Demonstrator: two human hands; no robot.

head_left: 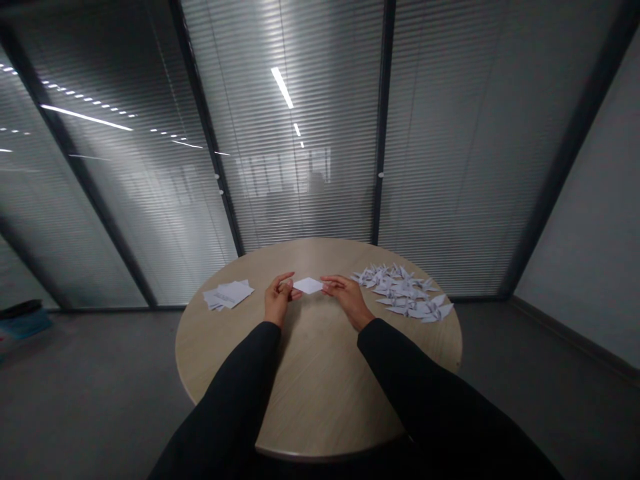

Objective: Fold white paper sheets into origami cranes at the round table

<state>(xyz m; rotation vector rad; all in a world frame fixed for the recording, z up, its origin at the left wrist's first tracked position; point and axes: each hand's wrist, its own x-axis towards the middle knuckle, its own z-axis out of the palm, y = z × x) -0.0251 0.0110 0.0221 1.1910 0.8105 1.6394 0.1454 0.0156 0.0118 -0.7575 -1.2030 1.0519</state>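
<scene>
A small white folded paper [308,286], diamond-shaped from here, is held between my two hands above the round table. My left hand [280,293] pinches its left corner with thumb and fingers. On the opposite side my right hand [345,293] grips the right corner. To the left lies a loose stack of white paper sheets [229,294], the top one with faint print. Many white folded paper cranes [407,293] are spread in a cluster just right of my right hand.
The round wooden table [320,400] stands before a glass partition with blinds [310,213]. A blue bin [25,321] with a black rim sits on the grey floor at far left. A plain wall [590,267] rises at the right.
</scene>
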